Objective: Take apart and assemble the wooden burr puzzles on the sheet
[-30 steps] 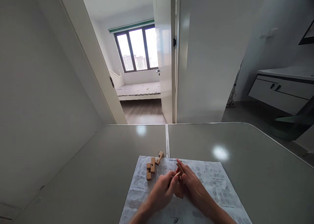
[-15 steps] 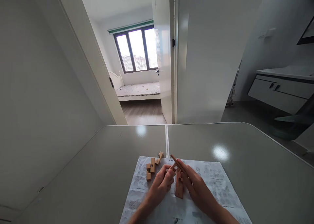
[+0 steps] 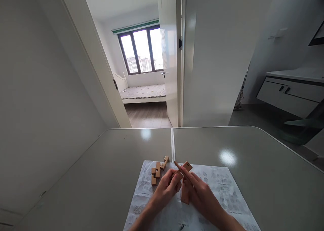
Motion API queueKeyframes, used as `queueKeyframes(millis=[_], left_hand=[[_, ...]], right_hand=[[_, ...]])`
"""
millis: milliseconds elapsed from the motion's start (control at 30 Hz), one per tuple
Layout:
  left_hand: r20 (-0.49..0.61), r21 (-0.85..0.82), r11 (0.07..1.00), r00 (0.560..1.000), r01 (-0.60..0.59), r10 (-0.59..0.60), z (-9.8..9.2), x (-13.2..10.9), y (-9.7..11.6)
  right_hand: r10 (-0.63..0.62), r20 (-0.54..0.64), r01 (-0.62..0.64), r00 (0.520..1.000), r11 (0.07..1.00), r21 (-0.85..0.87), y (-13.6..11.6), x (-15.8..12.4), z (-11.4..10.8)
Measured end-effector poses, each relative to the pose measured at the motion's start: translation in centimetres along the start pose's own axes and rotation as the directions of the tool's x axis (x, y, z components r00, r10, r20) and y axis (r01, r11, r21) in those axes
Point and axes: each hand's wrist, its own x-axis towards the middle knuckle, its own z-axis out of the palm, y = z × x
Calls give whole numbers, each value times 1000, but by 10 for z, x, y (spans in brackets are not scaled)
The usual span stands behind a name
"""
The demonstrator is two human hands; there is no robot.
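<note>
My left hand point(image 3: 164, 188) is closed around a wooden puzzle piece point(image 3: 187, 165), whose dark-marked end sticks out beyond the fingers of my right hand. In my right hand point(image 3: 202, 190) is a thin wooden strip point(image 3: 176, 164), pinched at a slant across the first piece. The two pieces cross and seem to touch, but the fingers cover the contact. Below and between my hands a reddish wooden piece point(image 3: 185, 194) lies on the printed paper sheet point(image 3: 220, 180), partly hidden by my right hand.
Several notched wooden blocks point(image 3: 158, 170) sit left of my hands near the sheet's far left corner. The sheet rests on a glossy grey table point(image 3: 108, 163) with a pale seam point(image 3: 172, 145). Beyond the far edge is an open door point(image 3: 169, 62).
The piece in my left hand has turned, so its marked end now shows past my right fingers. My right hand and its strip have shifted slightly left.
</note>
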Motion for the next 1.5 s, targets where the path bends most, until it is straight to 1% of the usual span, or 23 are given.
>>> queueKeyframes(millis=[100, 333, 433, 600, 733, 900, 1000, 1100, 1200, 1367, 1500], left_hand=[[0, 6, 1000, 1000, -30, 30, 0, 0, -1], [22, 57, 998, 999, -36, 35, 2, -3, 4], [13, 68, 998, 1000, -13, 13, 3, -4, 7], [14, 28, 999, 999, 37, -37, 4, -3, 8], [29, -30, 1000, 1000, 7, -6, 3, -1, 6], [34, -64, 997, 999, -34, 36, 0, 1, 1], [45, -63, 997, 998, -50, 53, -1, 1, -1], [50, -61, 997, 997, -52, 55, -1, 1, 0], [43, -60, 997, 998, -53, 56, -1, 1, 2], [32, -63, 997, 998, -51, 53, 0, 1, 2], [31, -78, 996, 998, -46, 49, -1, 2, 0]], right_hand=[[-24, 62, 24, 998, 1000, -2, 0, -2, 4], [-57, 60, 58, 997, 998, -23, 1, -3, 4], [-61, 67, 62, 996, 998, -18, 1, -3, 3], [-72, 76, 72, 995, 997, -2, 3, -3, 2], [-68, 31, 69, 997, 997, -17, 2, -3, 3], [-18, -105, 9, 994, 997, -82, 4, -6, 3], [-50, -149, 27, 988, 988, -151, 6, -5, 2], [-123, -155, 89, 980, 974, -207, 7, -4, 1], [-174, -148, 139, 974, 966, -218, 8, -4, 1], [-190, -130, 158, 973, 961, -225, 10, -5, 0], [-161, -130, 131, 978, 968, -215, 9, -4, 0]])
